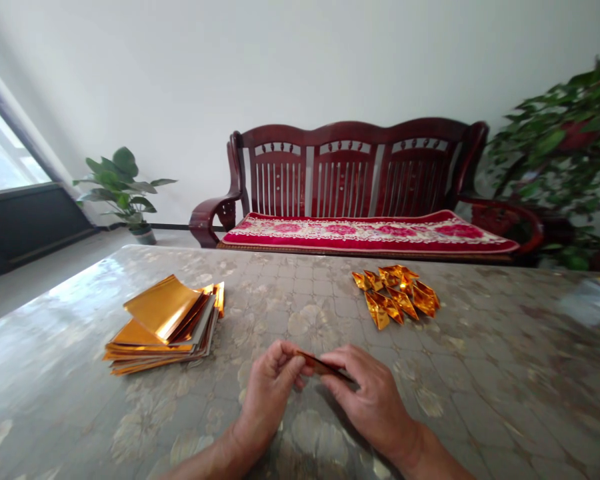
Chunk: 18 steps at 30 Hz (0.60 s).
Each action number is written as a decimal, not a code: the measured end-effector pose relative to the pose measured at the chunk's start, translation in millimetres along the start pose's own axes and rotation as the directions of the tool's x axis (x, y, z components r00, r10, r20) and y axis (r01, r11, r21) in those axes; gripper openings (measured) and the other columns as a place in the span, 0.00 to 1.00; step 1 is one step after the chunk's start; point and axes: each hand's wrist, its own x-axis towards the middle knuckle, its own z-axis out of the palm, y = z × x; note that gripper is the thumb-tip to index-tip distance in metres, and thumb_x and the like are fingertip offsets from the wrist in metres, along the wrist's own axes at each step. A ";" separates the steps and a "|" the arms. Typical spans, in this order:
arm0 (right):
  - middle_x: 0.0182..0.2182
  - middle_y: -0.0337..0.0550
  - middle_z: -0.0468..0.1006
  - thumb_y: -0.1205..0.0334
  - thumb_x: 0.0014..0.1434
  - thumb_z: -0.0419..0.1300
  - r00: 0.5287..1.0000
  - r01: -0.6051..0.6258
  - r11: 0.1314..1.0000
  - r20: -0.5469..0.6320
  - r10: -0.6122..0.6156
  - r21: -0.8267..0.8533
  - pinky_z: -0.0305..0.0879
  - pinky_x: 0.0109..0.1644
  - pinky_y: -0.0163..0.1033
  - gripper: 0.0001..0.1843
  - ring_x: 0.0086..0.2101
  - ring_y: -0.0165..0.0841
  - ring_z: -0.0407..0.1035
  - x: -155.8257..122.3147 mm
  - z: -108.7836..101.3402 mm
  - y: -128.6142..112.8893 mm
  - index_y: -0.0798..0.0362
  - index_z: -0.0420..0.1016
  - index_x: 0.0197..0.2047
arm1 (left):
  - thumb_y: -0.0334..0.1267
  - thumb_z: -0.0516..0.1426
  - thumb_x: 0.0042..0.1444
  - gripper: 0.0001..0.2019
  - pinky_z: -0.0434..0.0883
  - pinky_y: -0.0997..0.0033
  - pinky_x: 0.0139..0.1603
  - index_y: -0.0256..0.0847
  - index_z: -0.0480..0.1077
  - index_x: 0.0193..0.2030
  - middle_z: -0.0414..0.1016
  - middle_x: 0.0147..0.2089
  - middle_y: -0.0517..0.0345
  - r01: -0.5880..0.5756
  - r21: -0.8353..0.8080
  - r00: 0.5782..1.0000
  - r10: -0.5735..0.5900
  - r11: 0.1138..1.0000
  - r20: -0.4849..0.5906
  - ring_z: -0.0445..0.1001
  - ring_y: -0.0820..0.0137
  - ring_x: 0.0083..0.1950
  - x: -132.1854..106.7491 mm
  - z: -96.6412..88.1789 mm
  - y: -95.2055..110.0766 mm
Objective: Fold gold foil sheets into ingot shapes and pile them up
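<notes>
My left hand [270, 393] and my right hand [373, 407] meet near the table's front, pinching a narrow folded strip of gold foil paper [323, 365] between their fingers. The strip's dark reverse side shows, and my fingers hide part of it. To the left of my left hand lies a loose stack of gold foil paper sheets [163, 327], with the top sheet curling upward. Farther off, beyond my right hand, sits a small heap of folded gold paper ingots [393, 293]. Neither hand touches the stack or the heap.
Everything lies on a table with a glossy, patterned cover [480, 347]. Beyond its far edge stands a dark red wooden bench [353, 173] with a red floral cushion [360, 233]. A potted plant [123, 190] stands at left, a large leafy plant [560, 153] at right.
</notes>
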 end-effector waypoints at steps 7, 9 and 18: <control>0.35 0.40 0.80 0.65 0.56 0.64 0.967 -0.160 0.983 -0.187 0.174 0.089 0.69 0.40 0.36 0.14 0.34 0.34 0.74 3.6 0.8 9.6 0.48 0.76 0.47 | 0.51 0.65 0.50 0.18 0.73 0.75 0.33 0.40 0.67 0.37 0.81 0.31 0.55 0.050 -0.170 0.993 -0.067 0.984 -0.097 0.79 0.68 0.33 5.8 -6.5 0.6; 0.33 0.39 0.81 0.62 0.56 0.64 0.956 -0.204 0.967 -0.179 0.230 0.153 0.69 0.38 0.35 0.10 0.32 0.33 0.73 5.1 1.1 7.7 0.49 0.78 0.43 | 0.50 0.66 0.50 0.19 0.73 0.76 0.33 0.40 0.66 0.37 0.81 0.31 0.56 0.078 -0.194 0.993 -0.094 0.978 -0.073 0.79 0.69 0.33 4.8 -5.2 -0.2; 0.25 0.38 0.78 0.56 0.54 0.63 0.863 -0.421 0.835 -0.126 0.489 0.353 0.66 0.32 0.34 0.09 0.27 0.32 0.70 10.4 3.3 9.2 0.53 0.80 0.34 | 0.45 0.69 0.44 0.18 0.66 0.80 0.25 0.40 0.66 0.32 0.76 0.25 0.61 0.128 -0.122 0.991 -0.123 0.984 0.051 0.72 0.74 0.25 2.7 -0.9 0.5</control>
